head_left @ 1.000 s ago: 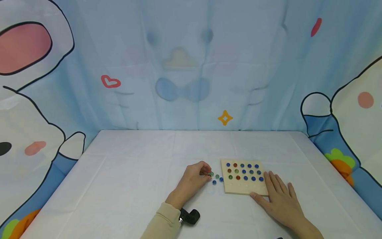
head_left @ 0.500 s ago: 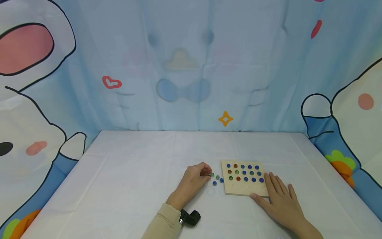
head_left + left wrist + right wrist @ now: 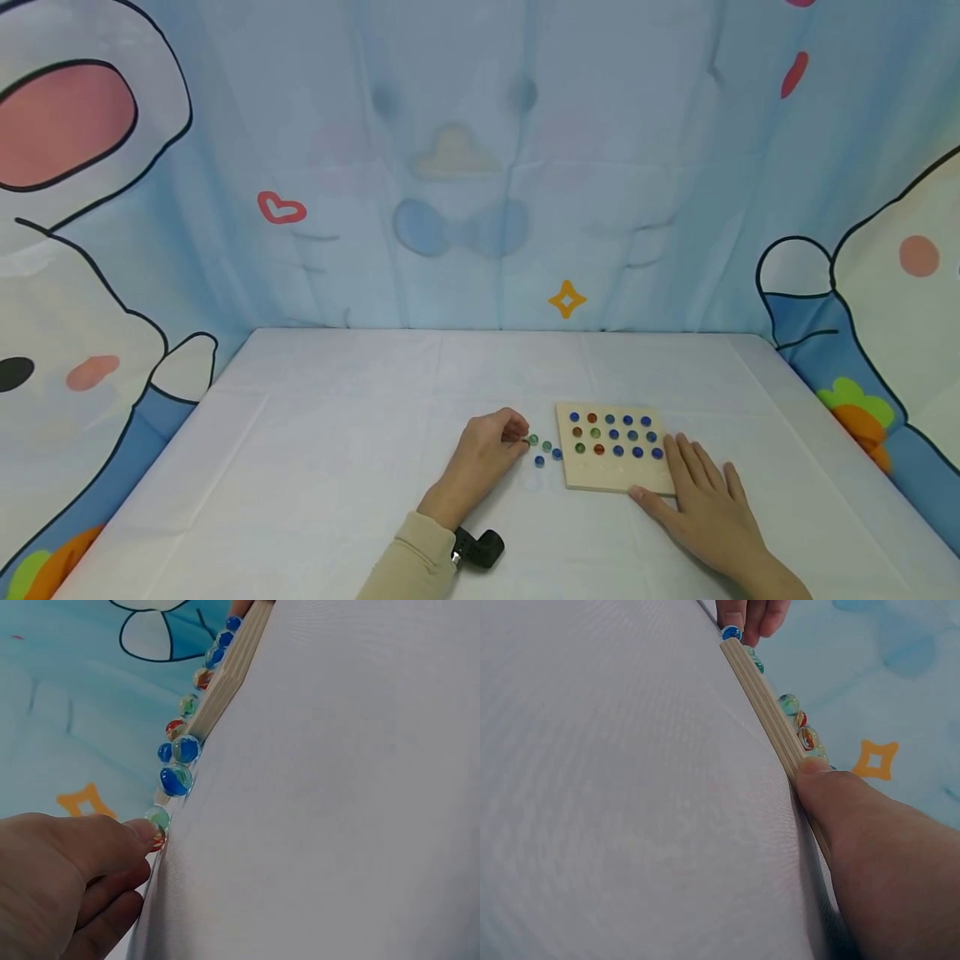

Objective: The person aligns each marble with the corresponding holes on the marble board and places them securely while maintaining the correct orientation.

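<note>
My left hand is low over the table, left of a pale wooden board. Thumb and fingertips pinch a red marble, mostly covered by the thumb in the left wrist view. Right beside those fingertips lies a green marble. Another green marble and two blue ones, one a blue marble, sit between hand and board. Three rows of blue, red and green marbles fill the board's far part; its near strip holds none. Flat and spread, my right hand rests at the board's right edge, thumb at the near corner.
A white cloth covers the table. Behind it hangs a blue curtain with cartoon figures. A black wrist device sticks out beside the left sleeve.
</note>
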Demonstrator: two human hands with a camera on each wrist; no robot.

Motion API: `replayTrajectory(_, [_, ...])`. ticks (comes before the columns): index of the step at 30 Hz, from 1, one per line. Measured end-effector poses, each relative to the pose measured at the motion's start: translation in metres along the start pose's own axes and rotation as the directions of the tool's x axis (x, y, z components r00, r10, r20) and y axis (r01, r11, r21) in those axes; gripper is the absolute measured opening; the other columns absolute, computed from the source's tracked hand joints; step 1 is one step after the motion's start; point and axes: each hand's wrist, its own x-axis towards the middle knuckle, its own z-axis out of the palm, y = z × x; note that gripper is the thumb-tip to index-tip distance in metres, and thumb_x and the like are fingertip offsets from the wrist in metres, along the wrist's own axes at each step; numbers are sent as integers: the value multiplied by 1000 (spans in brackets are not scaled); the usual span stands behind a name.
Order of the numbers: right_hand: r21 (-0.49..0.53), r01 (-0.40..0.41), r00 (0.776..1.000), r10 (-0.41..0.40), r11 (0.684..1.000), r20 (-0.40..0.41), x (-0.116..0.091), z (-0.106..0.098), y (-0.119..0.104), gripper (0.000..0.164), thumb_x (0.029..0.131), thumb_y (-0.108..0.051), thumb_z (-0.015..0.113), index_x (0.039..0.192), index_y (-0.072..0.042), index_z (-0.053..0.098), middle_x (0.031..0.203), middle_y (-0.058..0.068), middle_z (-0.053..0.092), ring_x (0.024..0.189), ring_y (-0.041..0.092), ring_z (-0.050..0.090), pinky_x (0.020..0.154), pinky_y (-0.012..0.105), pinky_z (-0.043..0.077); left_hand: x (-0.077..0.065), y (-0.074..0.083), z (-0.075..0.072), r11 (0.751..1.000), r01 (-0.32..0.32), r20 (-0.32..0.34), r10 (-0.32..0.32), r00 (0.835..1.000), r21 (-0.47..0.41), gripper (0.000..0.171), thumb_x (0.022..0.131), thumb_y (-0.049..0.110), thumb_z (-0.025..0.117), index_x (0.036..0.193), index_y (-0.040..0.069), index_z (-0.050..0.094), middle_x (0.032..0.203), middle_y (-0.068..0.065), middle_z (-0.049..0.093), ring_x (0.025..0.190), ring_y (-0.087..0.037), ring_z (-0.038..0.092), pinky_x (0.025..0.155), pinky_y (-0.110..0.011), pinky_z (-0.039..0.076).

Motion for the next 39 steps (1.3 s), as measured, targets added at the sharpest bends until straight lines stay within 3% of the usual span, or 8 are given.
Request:
replayTrajectory(11, [4, 2, 1000, -2, 1000, -2, 0, 1, 0, 108, 91, -73, 46, 154, 8, 14, 158, 36, 15, 143, 55, 13, 111, 75, -3, -1, 3, -3, 996, -16, 11, 15, 1000, 84, 12, 85, 12, 78, 93, 15, 70, 89, 4, 75, 79, 0, 64, 71, -14, 52])
replayTrajectory(28, [17, -6, 1000, 6, 1000, 6, 1, 1, 0, 109, 90, -73, 46, 154, 8, 12, 158, 36, 13, 143, 56, 12, 112, 74, -6, 2, 8, -9, 989, -19, -6, 19, 1000, -146, 11, 86, 8, 76, 92, 12, 69, 87, 4, 74, 79, 3, 64, 73, -13, 53])
replayTrajectory(39, [11, 6, 1000, -6, 1000, -12, 0, -2, -2, 107, 91, -72, 47, 154, 7, 13, 158, 35, 15, 144, 55, 13, 112, 75, -3, 5, 17, -9, 982, -31, 19, 35, 999, -186, 10, 86, 6, 75, 93, 9, 68, 89, -1, 75, 79, -1, 66, 72, -13, 53])
